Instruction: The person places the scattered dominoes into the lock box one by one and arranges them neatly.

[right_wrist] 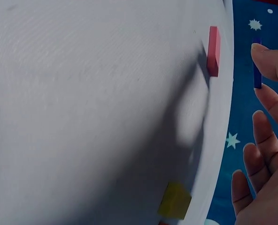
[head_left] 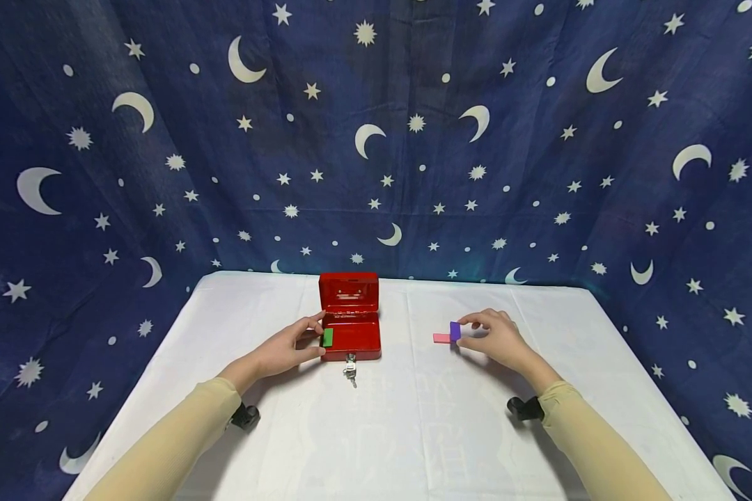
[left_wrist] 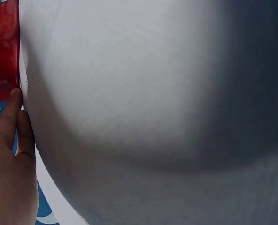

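Note:
In the head view my right hand (head_left: 498, 341) pinches a purple-blue flat block (head_left: 455, 331) between thumb and forefinger, held above the table. The right wrist view shows this blue block (right_wrist: 257, 65) edge-on, with the other fingers spread below it. A pink flat block (head_left: 441, 338) lies on the cloth just left of it. My left hand (head_left: 286, 346) rests against the left side of a red metal cash box (head_left: 368, 353), thumb toward the front and forefinger toward the back. The box's lid is raised. A green flat block (head_left: 329, 337) is inside, by the left wall.
Keys (head_left: 351, 374) hang from the lock at the box's front. A yellow block (right_wrist: 175, 201), with a bit of red beside it, shows in the right wrist view. White cloth (head_left: 382, 438) covers the table, and a dark blue star-and-moon curtain (head_left: 413, 167) stands behind.

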`<state>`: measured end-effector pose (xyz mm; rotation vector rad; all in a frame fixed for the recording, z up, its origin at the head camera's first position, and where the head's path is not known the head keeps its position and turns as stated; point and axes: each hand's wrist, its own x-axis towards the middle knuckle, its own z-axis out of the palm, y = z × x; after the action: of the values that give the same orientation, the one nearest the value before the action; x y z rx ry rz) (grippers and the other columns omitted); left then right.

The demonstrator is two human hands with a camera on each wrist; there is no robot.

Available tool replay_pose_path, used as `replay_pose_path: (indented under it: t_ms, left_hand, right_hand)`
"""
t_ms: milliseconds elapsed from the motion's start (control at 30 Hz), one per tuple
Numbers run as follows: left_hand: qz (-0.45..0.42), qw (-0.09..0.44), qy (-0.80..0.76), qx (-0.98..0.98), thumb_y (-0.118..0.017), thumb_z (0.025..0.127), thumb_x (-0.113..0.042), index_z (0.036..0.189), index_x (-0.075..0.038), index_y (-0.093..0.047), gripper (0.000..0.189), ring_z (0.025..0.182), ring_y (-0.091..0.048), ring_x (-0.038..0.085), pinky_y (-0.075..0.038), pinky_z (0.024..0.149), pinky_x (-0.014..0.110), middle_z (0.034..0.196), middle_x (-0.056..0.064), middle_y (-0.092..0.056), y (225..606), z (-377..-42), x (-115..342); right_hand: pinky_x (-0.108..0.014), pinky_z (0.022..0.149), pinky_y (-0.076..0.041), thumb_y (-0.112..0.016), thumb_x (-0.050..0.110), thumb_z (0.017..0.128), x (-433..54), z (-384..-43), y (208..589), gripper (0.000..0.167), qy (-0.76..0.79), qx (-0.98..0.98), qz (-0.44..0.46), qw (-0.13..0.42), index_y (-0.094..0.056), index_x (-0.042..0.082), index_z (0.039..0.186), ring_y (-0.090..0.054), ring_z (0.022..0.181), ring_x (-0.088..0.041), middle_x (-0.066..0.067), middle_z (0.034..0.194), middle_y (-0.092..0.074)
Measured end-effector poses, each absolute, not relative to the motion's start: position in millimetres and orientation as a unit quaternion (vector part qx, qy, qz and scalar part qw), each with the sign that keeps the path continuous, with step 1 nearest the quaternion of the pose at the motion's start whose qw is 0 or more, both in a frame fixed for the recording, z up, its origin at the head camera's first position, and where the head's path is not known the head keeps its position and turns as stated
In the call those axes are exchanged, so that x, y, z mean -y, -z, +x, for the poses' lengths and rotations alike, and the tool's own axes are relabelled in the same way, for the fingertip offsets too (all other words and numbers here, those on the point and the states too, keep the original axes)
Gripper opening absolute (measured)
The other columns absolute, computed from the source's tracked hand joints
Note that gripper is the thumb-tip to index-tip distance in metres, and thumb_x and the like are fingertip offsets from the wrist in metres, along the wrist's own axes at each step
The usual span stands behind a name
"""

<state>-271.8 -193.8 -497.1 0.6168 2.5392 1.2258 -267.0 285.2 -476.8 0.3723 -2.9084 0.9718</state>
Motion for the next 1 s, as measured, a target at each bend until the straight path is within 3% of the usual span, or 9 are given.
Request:
replay_pose_path:
  t_ms: [433, 1000]
  left_hand:
    - [0.216, 0.119, -0.426, -0.87, -0.075, 0.094, -0.038, 0.118, -0.019, -0.054, 0.037, 0.147, -0.039, 0.025, -0.025, 0.119, 0.057, 0.167, -0.006, -0.028, 497, -272, 194]
    - [0.216, 0.126, -0.428, -0.869, -0.073, 0.096, -0.035, 0.12, -0.018, -0.053, 0.036, 0.144, -0.043, 0.026, -0.027, 0.119, 0.055, 0.167, -0.005, -0.026, 496, -272, 194]
  right_hand:
    - [-0.044, 0.085, -0.038, -0.088, 0.038, 0.08, -262, -269, 471, 0.044, -0.326, 0.935, 0.137, 0.024, -0.075, 0.022, 0.118, -0.048, 0.101, -0.028, -0.006, 0.102, -0.064]
    - [-0.046, 0.092, -0.035, -0.088, 0.037, 0.08, -226, -266, 466, 0.04, -0.331, 0.927, 0.176, 0.011, -0.074, 0.026, 0.116, -0.048, 0.105, -0.022, 0.0, 0.1, -0.064]
